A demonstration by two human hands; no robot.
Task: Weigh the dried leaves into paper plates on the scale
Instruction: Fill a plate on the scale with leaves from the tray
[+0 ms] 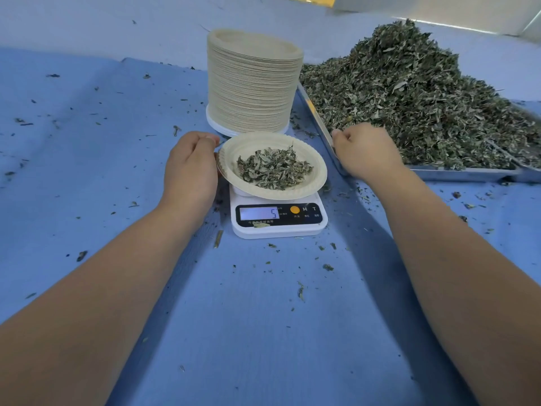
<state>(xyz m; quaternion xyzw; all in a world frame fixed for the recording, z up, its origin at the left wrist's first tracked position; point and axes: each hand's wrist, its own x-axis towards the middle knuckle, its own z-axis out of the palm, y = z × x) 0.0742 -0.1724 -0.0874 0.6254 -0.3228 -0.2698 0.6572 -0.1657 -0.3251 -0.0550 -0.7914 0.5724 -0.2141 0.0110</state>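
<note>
A white digital scale (304, 228) stands on the blue cloth, and its display reads 5. On it sits a cream paper plate (254, 145), slightly tilted, with a small heap of dried leaves (273, 169) in it. My left hand (190, 168) pinches the plate's left rim between thumb and curled fingers. My right hand (366, 150) lies with curled fingers at the near left corner of the metal tray (456, 172), against the big pile of dried leaves (409, 92). Whether it holds any leaves is hidden.
A tall stack of paper plates (251, 83) stands just behind the scale, touching the tray's left edge. Loose leaf bits and a short stem (218, 238) are scattered over the blue cloth (263, 317). A second tray edge (527, 171) shows at far right.
</note>
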